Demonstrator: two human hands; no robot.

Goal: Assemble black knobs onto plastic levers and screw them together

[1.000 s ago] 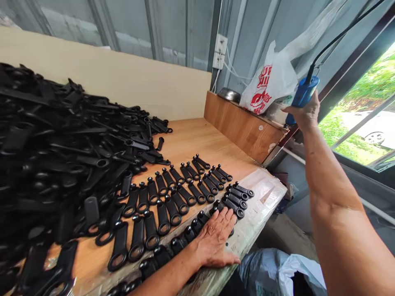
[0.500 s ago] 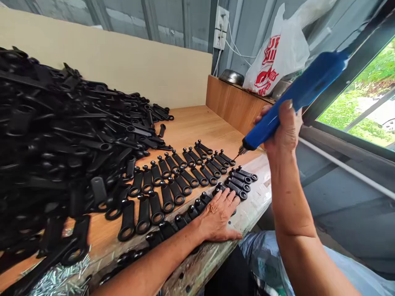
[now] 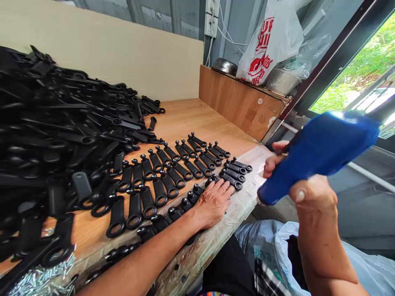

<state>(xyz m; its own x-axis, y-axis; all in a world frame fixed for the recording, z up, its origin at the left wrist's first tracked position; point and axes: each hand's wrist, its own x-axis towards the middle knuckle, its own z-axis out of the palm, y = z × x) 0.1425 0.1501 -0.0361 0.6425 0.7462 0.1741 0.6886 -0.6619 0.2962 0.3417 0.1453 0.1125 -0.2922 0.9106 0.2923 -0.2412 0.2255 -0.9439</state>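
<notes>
My right hand point(image 3: 314, 193) is wrapped around a blue electric screwdriver point(image 3: 324, 148), held in the air to the right of the table edge. The tool is blurred and its bit does not show. My left hand point(image 3: 213, 201) lies flat with fingers stretched over the front row of black plastic arms, hiding some of them. Each black arm point(image 3: 159, 192) has a ring at one end and a small ball knob at the other. Several rows of them lie side by side on the wooden table point(image 3: 182, 117). A short row of black arms point(image 3: 233, 176) extends just beyond my left fingertips.
A large heap of black arms point(image 3: 70, 119) covers the left side. Loose silver screws point(image 3: 46, 273) lie at the front left. A wooden ledge point(image 3: 237, 102) at the back carries a metal bowl point(image 3: 224, 65) and a plastic bag point(image 3: 268, 45). A pale sack point(image 3: 262, 238) stands below the table.
My right hand has drawn the screwdriver away from the rows, right and down, past the table edge. My left hand stays on the front row, its thumb now tucked closer. The view has shifted slightly.
</notes>
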